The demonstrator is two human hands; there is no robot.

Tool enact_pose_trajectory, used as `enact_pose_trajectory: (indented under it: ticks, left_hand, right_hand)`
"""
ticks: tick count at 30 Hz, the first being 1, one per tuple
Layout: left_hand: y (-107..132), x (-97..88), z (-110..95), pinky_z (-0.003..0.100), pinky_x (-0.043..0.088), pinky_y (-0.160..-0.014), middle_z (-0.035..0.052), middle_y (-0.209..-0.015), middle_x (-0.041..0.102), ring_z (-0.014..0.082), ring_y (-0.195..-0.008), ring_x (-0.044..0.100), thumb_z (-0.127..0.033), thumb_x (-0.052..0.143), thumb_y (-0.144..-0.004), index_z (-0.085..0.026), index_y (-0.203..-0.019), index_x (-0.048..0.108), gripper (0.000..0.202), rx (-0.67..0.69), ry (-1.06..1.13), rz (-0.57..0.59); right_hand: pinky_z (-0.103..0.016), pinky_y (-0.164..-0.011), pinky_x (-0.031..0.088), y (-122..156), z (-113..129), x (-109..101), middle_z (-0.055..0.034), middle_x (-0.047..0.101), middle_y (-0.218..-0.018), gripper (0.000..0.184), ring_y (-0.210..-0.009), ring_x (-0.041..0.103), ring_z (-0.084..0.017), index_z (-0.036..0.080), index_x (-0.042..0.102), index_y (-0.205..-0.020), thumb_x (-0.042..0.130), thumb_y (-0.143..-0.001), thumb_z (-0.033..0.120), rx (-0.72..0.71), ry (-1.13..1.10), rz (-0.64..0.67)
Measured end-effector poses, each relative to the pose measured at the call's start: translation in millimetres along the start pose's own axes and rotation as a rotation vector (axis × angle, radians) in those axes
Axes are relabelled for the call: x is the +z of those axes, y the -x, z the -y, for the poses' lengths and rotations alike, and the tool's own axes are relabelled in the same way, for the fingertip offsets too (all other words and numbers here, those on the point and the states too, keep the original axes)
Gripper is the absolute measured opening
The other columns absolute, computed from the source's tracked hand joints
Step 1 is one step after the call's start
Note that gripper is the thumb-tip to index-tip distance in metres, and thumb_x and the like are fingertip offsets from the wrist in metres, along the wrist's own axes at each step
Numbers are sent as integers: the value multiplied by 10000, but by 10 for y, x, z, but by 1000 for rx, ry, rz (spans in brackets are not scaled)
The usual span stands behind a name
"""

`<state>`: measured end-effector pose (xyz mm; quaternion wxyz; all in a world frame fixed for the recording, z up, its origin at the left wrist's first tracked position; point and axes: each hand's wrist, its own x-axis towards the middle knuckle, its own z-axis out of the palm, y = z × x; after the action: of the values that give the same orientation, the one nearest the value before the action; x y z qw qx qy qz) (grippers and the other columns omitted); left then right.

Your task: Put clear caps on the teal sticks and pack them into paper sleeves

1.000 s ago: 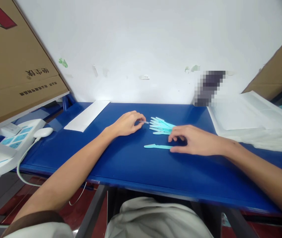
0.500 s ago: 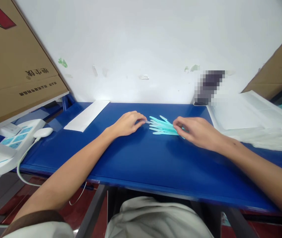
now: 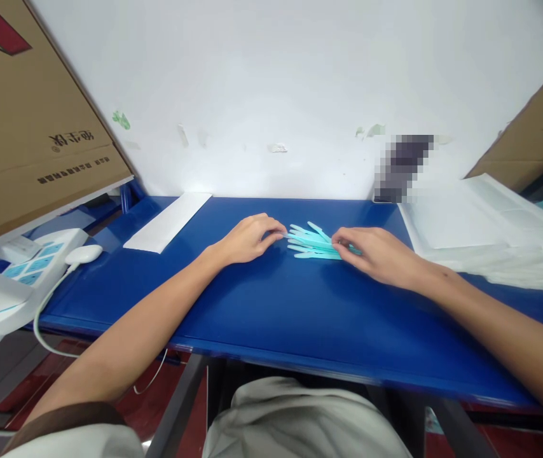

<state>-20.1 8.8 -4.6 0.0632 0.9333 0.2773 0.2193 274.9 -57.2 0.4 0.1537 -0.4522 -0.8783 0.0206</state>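
Note:
A small pile of several thin turquoise plastic sticks (image 3: 310,244) lies fanned on the blue table (image 3: 262,305), between my two hands. My left hand (image 3: 250,238) rests at the pile's left end, fingers curled and pinched against the stick tips. At the pile's right end, my right hand (image 3: 376,253) has its fingers closed on the sticks, covering their far ends.
A white paper strip (image 3: 169,221) lies at the table's back left. Stacked clear plastic sheets (image 3: 481,232) sit at the right. A large cardboard box (image 3: 23,121) leans at the left above a white device (image 3: 18,280) with a cable. Another box (image 3: 538,137) stands far right.
My right hand brought the single stick that lay apart in front up to the pile and now holds the pile's right end. My left hand shifted slightly toward the pile's tips.

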Motion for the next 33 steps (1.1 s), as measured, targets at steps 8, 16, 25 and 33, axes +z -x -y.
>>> enact_pose_trajectory:
  ticks: [8, 16, 25, 33]
  left_hand:
    - [-49, 175, -137, 340, 500, -861, 85, -1046, 747, 207, -948, 639, -272, 510, -1022, -173, -1140, 705, 249, 54, 85, -51]
    - [-86, 263, -99, 392, 470, -962, 89, -1078, 708, 232, -1041, 594, -335, 559, -1003, -179, -1017, 729, 231, 76, 36, -116]
    - [-64, 317, -178, 555, 362, -1119, 140, -1548, 442, 353, -1399, 397, -659, 556, -921, -259, -1509, 467, 717, -98, 51, 81]
    - [-87, 154, 38, 390, 480, -978, 115, -1316, 651, 263, -1107, 636, -593, 532, -937, -224, -1386, 603, 586, -210, 91, -178]
  right_hand:
    - [-314, -700, 433, 18, 99, -40, -68, 720, -898, 262, -778, 648, -203, 213, 638, -937, 422, -995, 350, -29, -28, -121]
    - [-403, -836, 470, -20, -38, 11, -118, 715, -1175, 571, -1025, 652, -288, 192, 700, -1163, 282, -1024, 556, 249, 75, -41]
    - [-501, -979, 436, -61, -100, 122, -174, 577, -1372, 749, -1201, 542, -359, 187, 592, -1411, 347, -939, 715, 160, 55, 171]
    - [-330, -659, 430, -677, 23, -192, -87, 698, -960, 396, -809, 648, -245, 175, 665, -1068, 684, -756, 418, 154, 100, 566]
